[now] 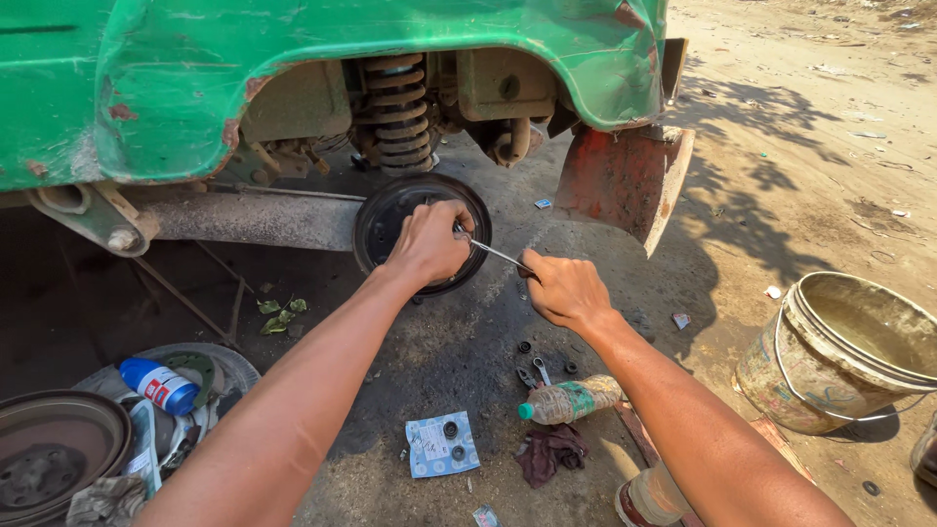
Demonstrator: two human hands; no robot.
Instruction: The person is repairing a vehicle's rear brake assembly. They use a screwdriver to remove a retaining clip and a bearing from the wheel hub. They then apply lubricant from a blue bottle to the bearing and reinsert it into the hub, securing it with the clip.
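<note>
My left hand (429, 242) presses against the black round brake backing plate (386, 220) at the end of the axle, under a green vehicle body (293, 59). My right hand (563, 288) is closed on one end of a thin metal tool (496, 254), whose other end reaches the plate beside my left fingers. What sits behind my left hand on the plate is hidden. A rusty coil spring (398, 112) hangs above the plate.
On the dirt below lie a plastic bottle (571, 398), pliers (534, 374), small black parts, a dark rag (549, 452) and a small parts packet (441, 444). A dirty bucket (839, 351) stands at right. A brake drum (49, 454), a blue-and-white bottle (159, 385) and clutter lie at left.
</note>
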